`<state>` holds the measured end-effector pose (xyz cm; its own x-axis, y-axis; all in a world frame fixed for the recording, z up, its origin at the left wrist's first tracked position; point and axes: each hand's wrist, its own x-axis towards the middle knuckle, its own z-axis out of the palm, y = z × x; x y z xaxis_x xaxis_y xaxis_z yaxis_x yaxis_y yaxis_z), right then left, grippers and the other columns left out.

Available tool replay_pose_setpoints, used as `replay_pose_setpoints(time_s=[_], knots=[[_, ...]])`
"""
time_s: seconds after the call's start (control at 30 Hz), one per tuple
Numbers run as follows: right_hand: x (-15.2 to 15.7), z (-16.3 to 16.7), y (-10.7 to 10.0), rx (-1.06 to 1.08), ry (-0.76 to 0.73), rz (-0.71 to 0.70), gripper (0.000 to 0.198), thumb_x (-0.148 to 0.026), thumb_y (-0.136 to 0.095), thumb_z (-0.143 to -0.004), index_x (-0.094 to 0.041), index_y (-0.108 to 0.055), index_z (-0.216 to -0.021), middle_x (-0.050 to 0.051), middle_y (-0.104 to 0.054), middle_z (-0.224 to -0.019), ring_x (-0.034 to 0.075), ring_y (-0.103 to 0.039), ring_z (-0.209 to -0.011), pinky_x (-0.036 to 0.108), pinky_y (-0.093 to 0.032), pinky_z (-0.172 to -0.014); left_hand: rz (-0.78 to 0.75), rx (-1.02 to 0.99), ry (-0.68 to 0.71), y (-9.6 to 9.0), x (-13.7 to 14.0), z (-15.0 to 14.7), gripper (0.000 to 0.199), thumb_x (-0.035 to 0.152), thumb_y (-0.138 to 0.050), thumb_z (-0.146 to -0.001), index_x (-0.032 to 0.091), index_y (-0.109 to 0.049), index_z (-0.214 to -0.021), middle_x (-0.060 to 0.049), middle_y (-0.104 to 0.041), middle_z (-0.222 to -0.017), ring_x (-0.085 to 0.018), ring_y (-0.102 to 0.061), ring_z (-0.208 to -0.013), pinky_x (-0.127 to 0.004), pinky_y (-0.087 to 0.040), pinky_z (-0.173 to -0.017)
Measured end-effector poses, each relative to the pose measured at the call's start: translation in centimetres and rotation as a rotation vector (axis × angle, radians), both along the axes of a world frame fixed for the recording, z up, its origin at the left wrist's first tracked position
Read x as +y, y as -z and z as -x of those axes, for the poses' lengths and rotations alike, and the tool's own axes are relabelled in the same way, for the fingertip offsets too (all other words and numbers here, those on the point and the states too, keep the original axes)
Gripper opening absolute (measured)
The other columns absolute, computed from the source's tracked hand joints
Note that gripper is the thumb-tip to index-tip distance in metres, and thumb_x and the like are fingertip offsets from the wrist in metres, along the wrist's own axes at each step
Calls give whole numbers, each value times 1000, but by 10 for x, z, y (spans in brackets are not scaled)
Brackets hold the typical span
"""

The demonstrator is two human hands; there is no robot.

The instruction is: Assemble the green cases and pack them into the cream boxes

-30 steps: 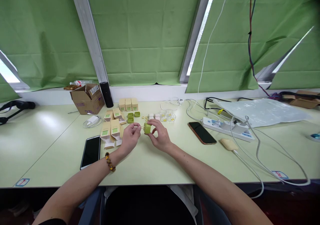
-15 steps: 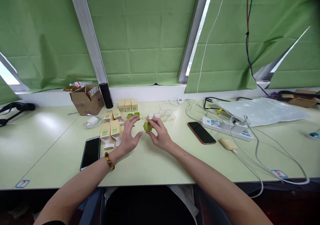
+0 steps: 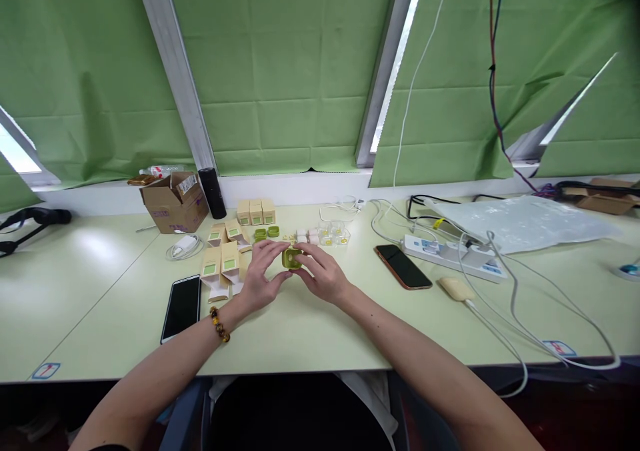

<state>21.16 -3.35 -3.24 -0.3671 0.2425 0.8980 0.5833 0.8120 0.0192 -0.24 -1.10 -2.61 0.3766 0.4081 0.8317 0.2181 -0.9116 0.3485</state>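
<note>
A small green square case (image 3: 291,259) is held above the table between my two hands, its hollow side turned toward me. My left hand (image 3: 261,279) grips its left side with thumb below and fingers above. On the right side, my right hand (image 3: 323,274) pinches it the same way. Just behind lie more small green cases (image 3: 267,232), several white and pinkish blocks (image 3: 306,236), and clear little containers with yellow bits (image 3: 334,233). Left of my left hand stand several opened cardboard boxes (image 3: 231,261) with green labels; three closed small boxes (image 3: 256,211) are farther back.
A phone (image 3: 181,309) lies left of my forearm, another phone (image 3: 403,266) to the right. Beyond that are a power strip (image 3: 453,257) with tangled white cables and a yellowish case (image 3: 456,289). A brown carton (image 3: 175,202) and black cylinder (image 3: 212,193) stand at the back left.
My left hand has moved right and closed onto the green case, which my right hand alone held before. The case has turned so its hollow side faces me.
</note>
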Motion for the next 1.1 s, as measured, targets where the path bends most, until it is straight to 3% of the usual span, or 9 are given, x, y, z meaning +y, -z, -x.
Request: replay_pose_setpoints(time_s=[0.13, 0.67, 0.9, 1.1], knots=[[-2, -1, -6, -44, -14, -25, 34, -15, -62, -100, -27, -62, -131, 16, -72, -129, 30, -73, -115, 47, -67, -86, 19, -8, 11, -2, -2, 1, 52, 24, -74, -93, 27, -61, -144, -12, -72, -129, -33, -55, -128, -59, -48, -109], [-3, -3, -9, -129, 42, -99, 39, -16, -60, -102, -28, -60, -139, 16, -73, -125, 30, -75, -103, 45, -67, -76, -66, -9, -11, 0, -2, 0, 49, 23, -72, -94, 26, -61, -142, -12, -72, -129, -32, -59, -124, -60, -47, -111], [-2, -2, -7, -139, 11, 0, 41, -16, -54, -104, -28, -57, -143, 16, -69, -128, 29, -72, -106, 45, -65, -80, -41, -23, -38, 2, -2, -2, 44, 27, -72, -95, 26, -63, -138, -12, -73, -126, -32, -58, -123, -61, -46, -111], [2, 0, -3, -70, -37, 0, 41, -15, -58, -102, -27, -58, -142, 18, -67, -131, 30, -70, -112, 45, -66, -82, 14, -33, -24, 5, 2, -2, 41, 28, -72, -96, 25, -64, -136, -12, -73, -125, -31, -56, -125, -59, -47, -110]])
